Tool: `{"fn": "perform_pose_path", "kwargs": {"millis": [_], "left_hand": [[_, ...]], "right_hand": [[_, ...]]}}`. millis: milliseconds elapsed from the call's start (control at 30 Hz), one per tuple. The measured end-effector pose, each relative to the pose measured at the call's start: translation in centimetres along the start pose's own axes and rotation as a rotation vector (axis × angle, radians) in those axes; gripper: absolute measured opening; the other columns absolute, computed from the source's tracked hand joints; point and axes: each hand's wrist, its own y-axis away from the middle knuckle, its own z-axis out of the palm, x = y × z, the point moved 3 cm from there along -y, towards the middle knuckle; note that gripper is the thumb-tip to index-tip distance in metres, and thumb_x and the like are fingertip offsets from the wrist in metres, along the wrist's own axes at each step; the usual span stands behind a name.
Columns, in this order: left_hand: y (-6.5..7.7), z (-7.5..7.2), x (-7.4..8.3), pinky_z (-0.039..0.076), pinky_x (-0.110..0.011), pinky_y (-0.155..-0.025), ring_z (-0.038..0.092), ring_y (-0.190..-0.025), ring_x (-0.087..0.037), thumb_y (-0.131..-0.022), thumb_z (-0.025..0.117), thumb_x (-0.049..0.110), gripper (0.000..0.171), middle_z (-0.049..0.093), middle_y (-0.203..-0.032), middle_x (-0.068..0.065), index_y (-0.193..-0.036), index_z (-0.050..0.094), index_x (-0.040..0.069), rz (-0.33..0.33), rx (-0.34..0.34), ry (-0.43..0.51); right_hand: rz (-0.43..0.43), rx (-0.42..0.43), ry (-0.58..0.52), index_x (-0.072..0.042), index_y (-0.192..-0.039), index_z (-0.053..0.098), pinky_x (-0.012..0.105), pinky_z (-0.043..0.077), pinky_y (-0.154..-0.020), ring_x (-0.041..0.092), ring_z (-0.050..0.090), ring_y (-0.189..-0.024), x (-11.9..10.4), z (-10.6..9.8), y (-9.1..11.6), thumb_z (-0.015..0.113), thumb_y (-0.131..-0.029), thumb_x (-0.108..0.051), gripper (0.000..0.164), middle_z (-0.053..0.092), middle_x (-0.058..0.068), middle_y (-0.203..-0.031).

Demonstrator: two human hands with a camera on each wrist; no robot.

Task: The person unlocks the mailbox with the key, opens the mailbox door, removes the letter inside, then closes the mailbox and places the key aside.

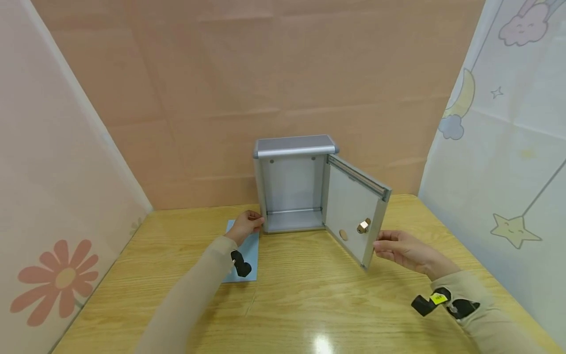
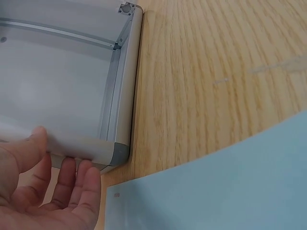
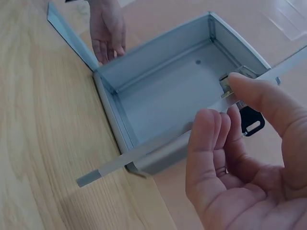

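Note:
A silver-framed metal mailbox stands upright on the table, its interior bare and its door swung out to the right. On the door's inner face is a brass-coloured lock; in the right wrist view a black-headed key shows beyond the door edge. My left hand grips the mailbox's left side wall near the bottom, thumb on the front edge and fingers around the outside. My right hand pinches the door's free edge between thumb and fingers, close to lock height.
A light blue sheet or folder lies flat left of the mailbox, partly under my left arm. Wooden tabletop extends in front. A plain orange-brown backdrop hangs behind; printed panels stand at both sides.

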Motion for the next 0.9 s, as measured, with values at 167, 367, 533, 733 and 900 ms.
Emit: {"fn": "perform_pose_path", "kwargs": {"millis": [167,367,533,733,900], "left_hand": [[0.1,0.0,0.1,0.046,-0.045,-0.101,0.057,-0.104,-0.030,-0.098,0.057,0.013,0.031,0.053,-0.111,-0.015,-0.121,0.047,-0.005,-0.002,0.011,0.011],[0.2,0.2,0.2,0.046,-0.047,-0.099,0.057,-0.101,-0.030,-0.098,0.057,0.012,0.028,0.054,-0.106,-0.015,-0.118,0.047,-0.007,0.012,0.019,0.006],[0.1,0.2,0.1,0.047,-0.046,-0.099,0.057,-0.102,-0.032,-0.098,0.057,0.012,0.027,0.054,-0.104,-0.013,-0.117,0.049,-0.006,0.007,0.028,0.005],[0.1,0.2,0.1,0.046,-0.046,-0.100,0.056,-0.105,-0.032,-0.098,0.057,0.012,0.028,0.054,-0.109,-0.015,-0.118,0.048,-0.005,0.008,0.029,0.014],[0.1,0.2,0.0,0.046,-0.046,-0.101,0.056,-0.107,-0.034,-0.098,0.057,0.013,0.030,0.053,-0.109,-0.015,-0.120,0.048,-0.006,0.008,0.036,0.012]], "right_hand": [[0.010,-0.021,0.039,-0.007,-0.110,0.054,0.022,0.053,-0.088,0.008,0.063,-0.094,0.2,1.8,-0.9,0.048,-0.099,0.000,0.014,0.059,0.001,-0.103],[0.046,-0.015,0.099,-0.006,-0.107,0.047,0.024,0.053,-0.089,0.007,0.060,-0.091,0.3,2.8,-1.5,0.049,-0.100,-0.004,0.008,0.054,0.001,-0.102],[0.053,-0.047,0.085,-0.005,-0.110,0.048,0.024,0.053,-0.090,0.008,0.061,-0.093,0.0,2.1,-1.6,0.040,-0.105,-0.010,0.011,0.057,0.000,-0.103],[0.064,-0.034,0.103,-0.007,-0.111,0.054,0.025,0.052,-0.091,0.007,0.063,-0.094,-0.4,1.5,-2.4,0.034,-0.107,-0.018,0.024,0.062,-0.002,-0.102],[0.087,-0.029,0.071,-0.006,-0.111,0.056,0.025,0.053,-0.090,0.007,0.064,-0.093,-0.4,2.1,-3.4,0.036,-0.107,-0.019,0.024,0.064,-0.003,-0.100]]}}
